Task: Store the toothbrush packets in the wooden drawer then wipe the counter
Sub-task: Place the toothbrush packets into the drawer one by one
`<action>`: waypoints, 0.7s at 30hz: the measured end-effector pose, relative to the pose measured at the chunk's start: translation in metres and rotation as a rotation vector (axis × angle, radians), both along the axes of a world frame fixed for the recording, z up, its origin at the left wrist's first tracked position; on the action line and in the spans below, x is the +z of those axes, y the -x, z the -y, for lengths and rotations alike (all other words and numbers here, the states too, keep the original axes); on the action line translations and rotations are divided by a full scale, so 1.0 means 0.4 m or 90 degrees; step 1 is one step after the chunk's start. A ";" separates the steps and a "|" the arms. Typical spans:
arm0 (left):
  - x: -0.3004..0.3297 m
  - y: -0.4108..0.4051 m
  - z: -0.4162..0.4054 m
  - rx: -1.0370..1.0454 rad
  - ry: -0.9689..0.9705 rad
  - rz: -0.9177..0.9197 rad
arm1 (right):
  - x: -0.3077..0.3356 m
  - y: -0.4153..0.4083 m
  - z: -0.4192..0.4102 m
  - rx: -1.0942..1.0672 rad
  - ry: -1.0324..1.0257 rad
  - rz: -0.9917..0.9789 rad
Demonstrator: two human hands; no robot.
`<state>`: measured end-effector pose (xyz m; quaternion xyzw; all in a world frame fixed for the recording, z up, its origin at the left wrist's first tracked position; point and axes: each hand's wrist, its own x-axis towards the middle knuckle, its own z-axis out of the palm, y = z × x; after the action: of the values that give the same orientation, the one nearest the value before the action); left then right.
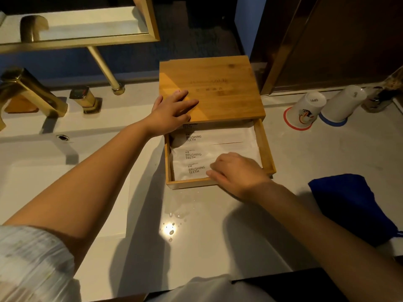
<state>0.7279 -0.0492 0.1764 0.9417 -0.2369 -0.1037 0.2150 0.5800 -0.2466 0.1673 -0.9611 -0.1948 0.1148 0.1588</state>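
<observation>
Left hand point(172, 114) lies flat, fingers spread, on the near corner of the wooden box lid point(211, 88), gripping nothing. Right hand point(237, 173) rests at the front edge of the open wooden drawer point(267, 147), fingers curled loosely on the nearest of the toothbrush packets point(192, 155), not clearly pinching it. The white packets lie stacked flat inside the drawer. Water droplets point(172, 227) glisten on the counter point(218, 247) just in front; a blue cloth point(349, 205) lies to the right, two upturned cups point(322, 107) behind
</observation>
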 end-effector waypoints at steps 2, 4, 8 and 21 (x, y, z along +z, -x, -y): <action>-0.001 0.000 -0.001 -0.002 0.000 0.002 | -0.011 0.033 -0.004 0.014 0.007 0.007; -0.001 0.000 -0.001 0.000 -0.002 0.001 | -0.020 0.067 -0.007 0.012 0.025 0.089; 0.002 0.003 0.002 0.001 -0.010 -0.001 | -0.028 0.067 -0.014 -0.043 0.046 0.033; -0.002 0.000 0.001 0.003 -0.009 -0.006 | -0.025 0.044 -0.055 -0.108 0.139 -0.104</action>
<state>0.7278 -0.0495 0.1757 0.9433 -0.2330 -0.1091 0.2098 0.5625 -0.2247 0.1574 -0.9731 -0.0857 0.1990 0.0780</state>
